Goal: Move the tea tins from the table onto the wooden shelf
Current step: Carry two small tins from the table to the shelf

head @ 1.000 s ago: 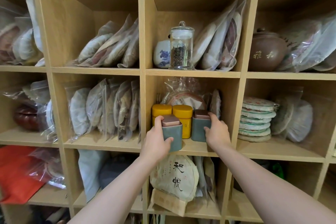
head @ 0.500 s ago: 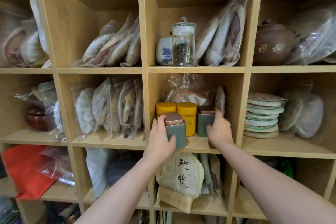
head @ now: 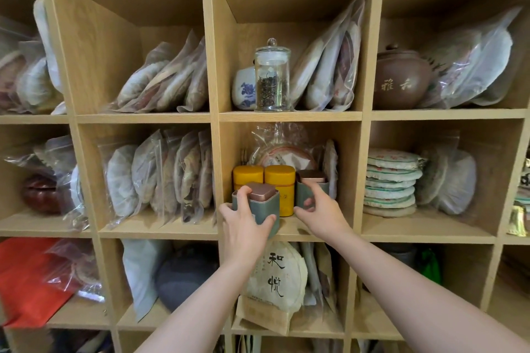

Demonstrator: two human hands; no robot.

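Left hand [head: 243, 223] fingers wrap the near green tin [head: 259, 206], which sits at the front edge of the middle cubby of the wooden shelf [head: 286, 117]. Right hand [head: 318, 209] has slackened since a moment ago, fingers loosely curved by the far green tin [head: 309, 189]; contact unclear. That tin looks placed beside the yellow tins [head: 279, 189], the left one nearly.

Hands [head: 249, 226] on 2 green tins [head: 265, 206]
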